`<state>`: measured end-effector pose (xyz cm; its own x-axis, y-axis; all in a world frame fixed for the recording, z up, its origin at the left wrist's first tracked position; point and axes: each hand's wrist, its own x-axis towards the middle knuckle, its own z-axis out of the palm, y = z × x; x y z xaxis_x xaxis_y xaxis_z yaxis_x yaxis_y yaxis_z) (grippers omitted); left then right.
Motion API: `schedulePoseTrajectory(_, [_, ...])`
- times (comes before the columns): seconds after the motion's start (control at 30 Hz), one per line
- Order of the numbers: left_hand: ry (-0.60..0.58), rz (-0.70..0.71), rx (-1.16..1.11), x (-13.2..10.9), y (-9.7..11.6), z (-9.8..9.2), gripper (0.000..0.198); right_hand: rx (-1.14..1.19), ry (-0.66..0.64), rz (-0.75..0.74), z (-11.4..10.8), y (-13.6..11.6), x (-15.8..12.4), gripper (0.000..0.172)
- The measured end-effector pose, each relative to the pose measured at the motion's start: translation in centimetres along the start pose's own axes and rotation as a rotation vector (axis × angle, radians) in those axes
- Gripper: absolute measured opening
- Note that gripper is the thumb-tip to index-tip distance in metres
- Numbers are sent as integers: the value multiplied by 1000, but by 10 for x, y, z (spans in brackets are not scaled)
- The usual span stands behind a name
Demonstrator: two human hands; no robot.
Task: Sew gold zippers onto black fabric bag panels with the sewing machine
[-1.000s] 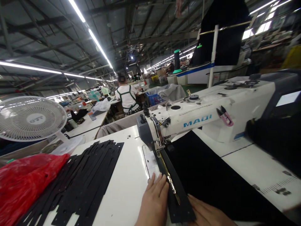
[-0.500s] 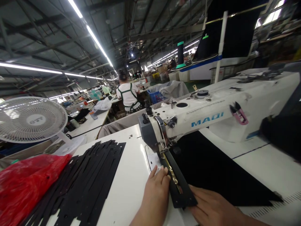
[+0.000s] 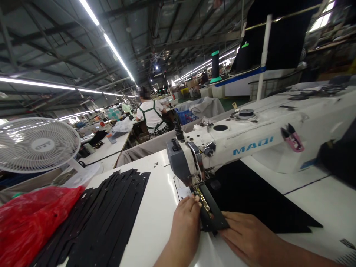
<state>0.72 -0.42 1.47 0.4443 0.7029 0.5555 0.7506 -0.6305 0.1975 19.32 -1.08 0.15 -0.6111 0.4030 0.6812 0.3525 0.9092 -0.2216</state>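
A white MAQI sewing machine (image 3: 250, 141) stands on a white table (image 3: 155, 207). Under its presser foot lies a black strip with a brass zipper (image 3: 208, 209), on top of a larger black fabric panel (image 3: 250, 196). My left hand (image 3: 187, 222) lies flat on the table, fingertips pressed against the strip's left edge just in front of the needle. My right hand (image 3: 249, 237) rests flat on the black fabric at the strip's near right corner, fingers stretched out.
A stack of black cut strips (image 3: 105, 218) lies to the left, beside a red plastic bag (image 3: 30, 218). A white fan (image 3: 36, 144) stands at far left. Pink thread snips (image 3: 292, 139) sit on the machine arm. Another person (image 3: 151, 115) sits with their back turned at a bench beyond.
The zipper strip has fed away from me under the presser foot, so less of it shows in front. Both hands moved forward with it, toward the needle.
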Motion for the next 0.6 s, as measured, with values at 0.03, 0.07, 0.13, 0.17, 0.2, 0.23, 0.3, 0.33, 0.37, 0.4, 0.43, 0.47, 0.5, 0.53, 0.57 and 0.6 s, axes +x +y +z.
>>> schedulePoseTrajectory(0.03, [3,-33,-17,-1,2,-1,30,-11,-28,49,-2,1,3,27])
schedulePoseTrajectory(0.07, [9,-84,-33,-2,5,-3,30,-39,-54,103,-4,3,7,20])
schedulePoseTrajectory(0.13, [23,-241,-40,-6,13,-6,28,-121,-99,198,-4,9,17,6])
schedulePoseTrajectory(0.17, [21,-334,-25,-10,17,-8,25,-150,-128,224,-4,13,24,7])
schedulePoseTrajectory(0.2, [5,-416,-4,-14,21,-9,20,-164,-161,227,-2,17,31,8])
schedulePoseTrajectory(0.23, [-19,-472,13,-18,24,-11,16,-163,-197,212,-1,21,39,7])
schedulePoseTrajectory(0.3, [-68,-484,5,-26,30,-14,19,-148,-255,164,1,26,51,9])
schedulePoseTrajectory(0.33, [-74,-448,-24,-29,33,-15,21,-146,-266,145,2,28,55,14])
schedulePoseTrajectory(0.37, [-63,-395,-61,-31,35,-17,20,-148,-263,134,3,29,57,18])
schedulePoseTrajectory(0.4, [-42,-336,-98,-32,36,-18,17,-150,-254,133,3,30,58,21])
schedulePoseTrajectory(0.43, [-22,-276,-129,-32,37,-19,17,-147,-245,140,4,30,57,22])
schedulePoseTrajectory(0.47, [-15,-215,-153,-30,38,-20,21,-146,-237,149,6,30,55,22])
schedulePoseTrajectory(0.5, [-23,-157,-168,-29,38,-20,27,-147,-229,163,7,30,51,21])
schedulePoseTrajectory(0.53, [-37,-110,-173,-27,38,-19,31,-152,-221,181,8,31,48,20])
schedulePoseTrajectory(0.57, [-47,-75,-172,-26,37,-17,33,-162,-213,202,9,32,44,20])
schedulePoseTrajectory(0.6, [-58,-52,-166,-25,36,-16,33,-174,-208,220,9,33,41,19])
